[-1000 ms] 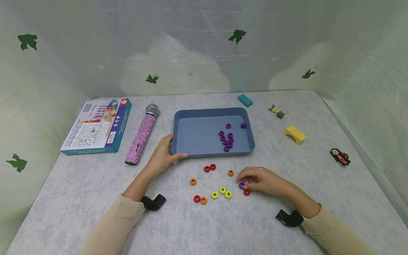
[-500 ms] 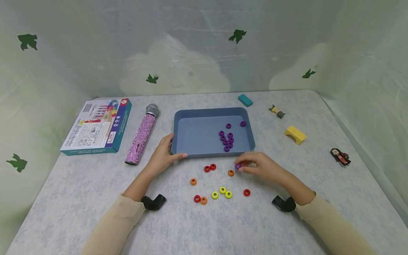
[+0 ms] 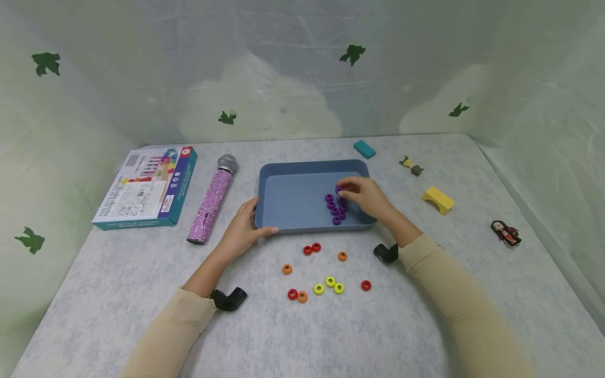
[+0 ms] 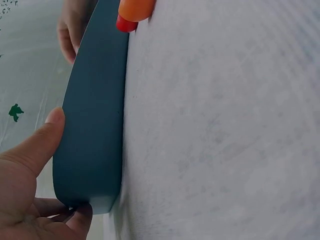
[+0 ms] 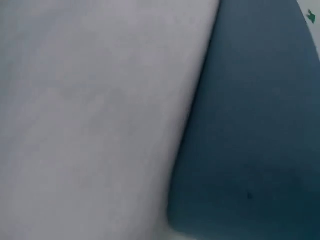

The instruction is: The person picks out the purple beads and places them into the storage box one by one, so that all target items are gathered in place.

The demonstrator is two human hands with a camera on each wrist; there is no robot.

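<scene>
A blue tray lies on the table, with several purple beads grouped in its right half. My left hand grips the tray's near left corner. In the left wrist view its thumb lies at the rim and the fingers bend round the corner. Over the tray's right side, my right hand pinches a purple bead between thumb and fingertips, hiding part of the tray and some beads. The right wrist view shows only the tray's outer wall and table, no hand.
Loose red, orange and yellow beads lie before the tray. Left are a glittery pink microphone and a boxed set. Rightward lie a teal block, a small figure, a yellow arch block and a doll.
My right hand has picked a purple bead up from beside a red one and carried it forward and left, over the tray. The left hand has stayed on the corner.
</scene>
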